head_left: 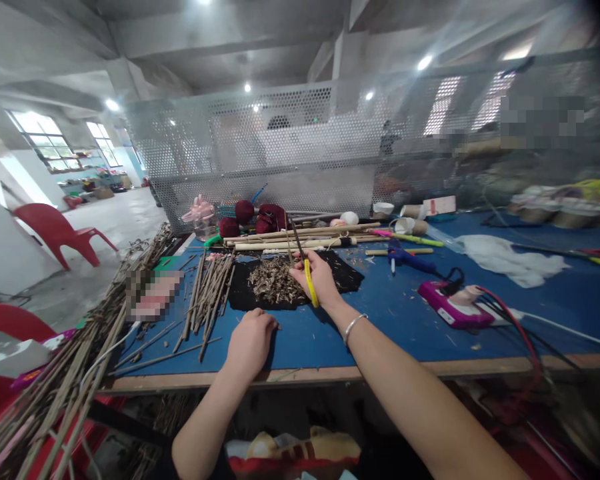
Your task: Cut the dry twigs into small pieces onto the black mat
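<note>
My right hand (316, 275) grips a pair of yellow-handled scissors (309, 283), with the dark blades pointing up and away. It is over the right side of a heap of short, dry brown stem pieces (275, 280). The heap lies on a black cloth (240, 293). Closer to me, my left hand (254, 337) rests near the table's front edge with its fingers curled under; whether anything is inside them is hidden. Left of the cloth lies a bunch of cut dry sticks (210, 287), close to that hand.
Long dry stalks (90, 353) lean along the blue table's (300, 347) left end. Behind the cloth are pale rods (290, 245) and dark red yarn balls (244, 212). A blue glue gun (405, 257), a purple power strip (453, 307) with cables and white plastic (515, 257) occupy the right.
</note>
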`<state>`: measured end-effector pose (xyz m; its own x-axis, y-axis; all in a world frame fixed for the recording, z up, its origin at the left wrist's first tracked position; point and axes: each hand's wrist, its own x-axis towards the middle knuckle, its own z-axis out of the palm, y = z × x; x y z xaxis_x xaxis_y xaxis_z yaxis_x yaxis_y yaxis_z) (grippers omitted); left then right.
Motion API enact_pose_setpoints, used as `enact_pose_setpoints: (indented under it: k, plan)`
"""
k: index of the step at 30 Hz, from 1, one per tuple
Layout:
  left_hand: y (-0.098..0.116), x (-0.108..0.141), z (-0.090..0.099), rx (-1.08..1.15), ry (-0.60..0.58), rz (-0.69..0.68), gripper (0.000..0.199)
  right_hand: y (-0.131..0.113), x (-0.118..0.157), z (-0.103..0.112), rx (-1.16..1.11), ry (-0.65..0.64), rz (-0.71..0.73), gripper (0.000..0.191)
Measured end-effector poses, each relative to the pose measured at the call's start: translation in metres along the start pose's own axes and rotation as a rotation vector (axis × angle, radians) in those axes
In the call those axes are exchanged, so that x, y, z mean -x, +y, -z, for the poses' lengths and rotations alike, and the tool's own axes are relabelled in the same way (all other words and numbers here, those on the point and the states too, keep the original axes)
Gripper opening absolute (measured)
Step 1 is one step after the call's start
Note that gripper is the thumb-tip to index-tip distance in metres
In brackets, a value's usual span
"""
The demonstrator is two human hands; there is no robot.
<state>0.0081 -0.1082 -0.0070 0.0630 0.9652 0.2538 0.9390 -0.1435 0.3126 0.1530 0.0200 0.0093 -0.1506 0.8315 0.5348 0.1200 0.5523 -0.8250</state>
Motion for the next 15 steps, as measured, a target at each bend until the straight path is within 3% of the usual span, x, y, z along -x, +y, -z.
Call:
enact_pose_setpoints:
  k: [5,11,15]
  plan:
    - [-0.006,0.0,0.001,0.176,0.029,-0.018,0.024,0.001,0.0,0.0,0.005,0.001,-0.005,0.038]
    - [0.001,-0.004,0.003,0.009,-0.082,-0.04,0.023,-0.001,-0.001,0.0,-0.006,-0.004,-0.018,0.037]
    - [0.007,-0.006,0.0,-0.126,-0.06,-0.055,0.023,0.0,-0.001,0.0,-0.016,-0.005,-0.021,0.036]
